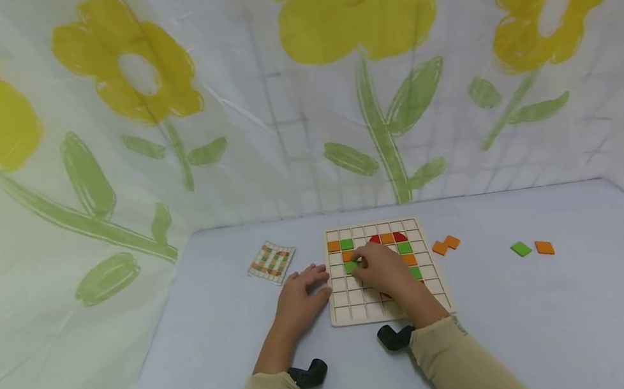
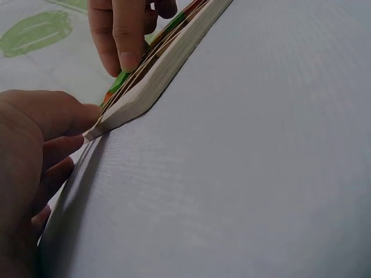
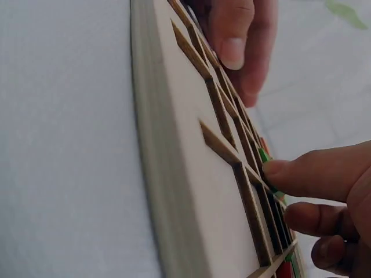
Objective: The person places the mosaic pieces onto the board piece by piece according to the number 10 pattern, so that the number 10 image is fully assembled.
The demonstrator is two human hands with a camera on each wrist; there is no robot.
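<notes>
Grid board (image 1: 385,271) on worktop (image 1: 535,323), right hand (image 1: 385,269) over it, fingertips pressing green tile (image 1: 350,267) into cell, left hand (image 1: 300,293) spread flat, touching board's left edge

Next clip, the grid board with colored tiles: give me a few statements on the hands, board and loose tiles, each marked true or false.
1. The right hand is over the wooden grid board, a fingertip on a green tile. True.
2. The left hand is lifting the board off the table. False: the board lies flat, and the hand rests at its left edge.
3. The pattern card lies left of the board. True.
4. All loose tiles lie left of the board. False: two orange tiles and a green-and-orange pair lie to its right.
</notes>
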